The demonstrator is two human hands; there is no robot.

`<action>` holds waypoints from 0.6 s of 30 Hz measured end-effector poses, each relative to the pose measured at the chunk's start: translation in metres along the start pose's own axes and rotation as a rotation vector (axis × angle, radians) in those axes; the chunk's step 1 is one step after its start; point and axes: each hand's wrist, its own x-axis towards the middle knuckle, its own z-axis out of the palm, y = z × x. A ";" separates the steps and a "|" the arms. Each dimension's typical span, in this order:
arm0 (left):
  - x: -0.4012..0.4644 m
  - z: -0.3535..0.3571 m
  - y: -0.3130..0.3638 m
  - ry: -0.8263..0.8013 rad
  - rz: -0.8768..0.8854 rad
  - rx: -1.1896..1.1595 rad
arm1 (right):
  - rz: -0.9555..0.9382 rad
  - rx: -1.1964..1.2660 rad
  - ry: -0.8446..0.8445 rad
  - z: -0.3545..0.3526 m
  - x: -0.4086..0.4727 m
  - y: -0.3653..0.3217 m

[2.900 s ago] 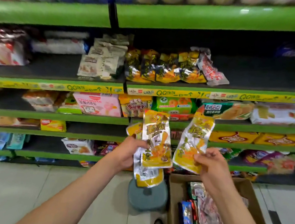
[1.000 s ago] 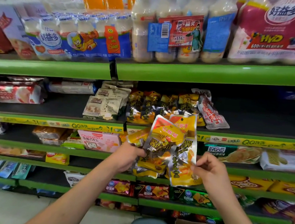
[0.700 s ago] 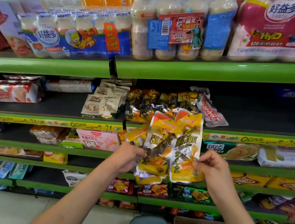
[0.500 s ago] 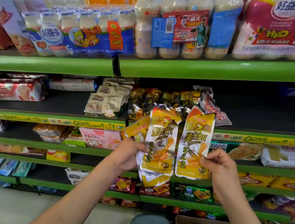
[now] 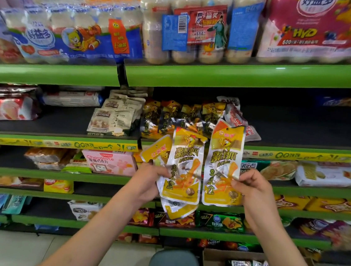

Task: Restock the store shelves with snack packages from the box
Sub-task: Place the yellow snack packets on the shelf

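Left hand (image 5: 150,179) is gripping several yellow packets (image 5: 182,168); right hand (image 5: 251,190) is pinching one packet (image 5: 223,162) upright, just beside them at 3 o'clock. Box (image 5: 209,265) is sitting at 6.

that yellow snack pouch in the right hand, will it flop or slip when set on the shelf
Probably floppy: the yellow snack pouch is thin and flat, pinched at one edge by the right hand. Its glossy film looks slippery, so it may slide. Likely light.

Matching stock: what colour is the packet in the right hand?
Yellow and silver packet, orange top; head view.
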 end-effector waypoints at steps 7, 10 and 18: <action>-0.001 0.012 -0.012 -0.058 -0.091 -0.175 | 0.254 0.561 -0.060 0.001 -0.008 -0.014; 0.002 0.017 -0.019 -0.141 -0.139 -0.353 | 0.332 0.721 -0.202 0.005 -0.011 -0.016; 0.004 0.010 -0.037 -0.125 -0.144 -0.481 | 0.450 1.049 -0.726 0.018 -0.022 -0.005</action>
